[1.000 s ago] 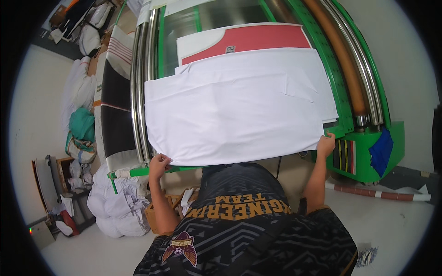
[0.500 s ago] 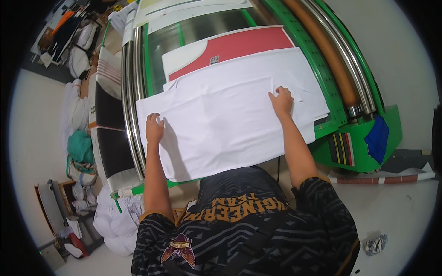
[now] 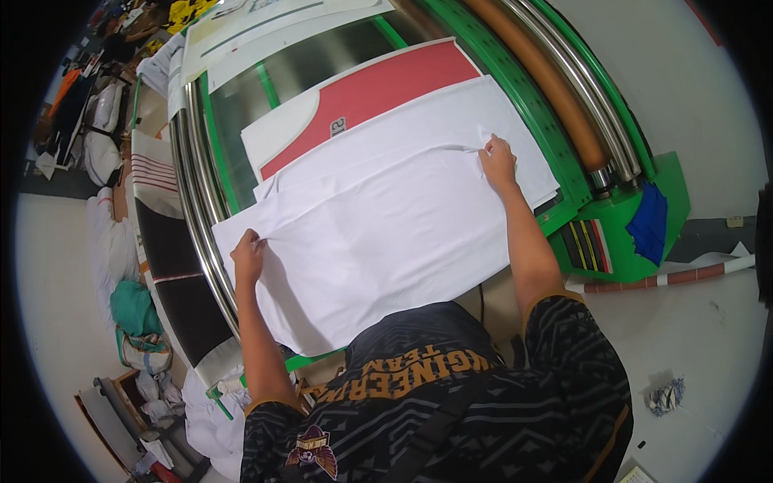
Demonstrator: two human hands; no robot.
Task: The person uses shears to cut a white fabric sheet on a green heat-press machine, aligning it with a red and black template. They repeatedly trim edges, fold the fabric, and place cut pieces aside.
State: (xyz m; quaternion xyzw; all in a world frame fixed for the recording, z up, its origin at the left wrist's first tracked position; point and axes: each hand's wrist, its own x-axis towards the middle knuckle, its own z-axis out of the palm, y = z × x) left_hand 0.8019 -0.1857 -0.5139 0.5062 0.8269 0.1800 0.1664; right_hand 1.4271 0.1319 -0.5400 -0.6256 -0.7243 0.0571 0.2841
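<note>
A sheet of white fabric lies over more white layers on a green-framed machine bed. My left hand pinches this sheet near its left edge. My right hand grips it at the upper right, where the fabric is lifted into a small fold and creases run along the top. Beyond these layers lies a red and white printed piece.
Steel rollers and a brown roller flank the bed. At left hangs striped cloth, beside bagged bundles. A blue cloth hangs on the machine's right end. A long roll lies on the floor.
Both hands have moved from the sheet's near corners up toward its far edge. The fingers, more spread half a second ago, now grip the fabric. The camera's view has turned slightly.
</note>
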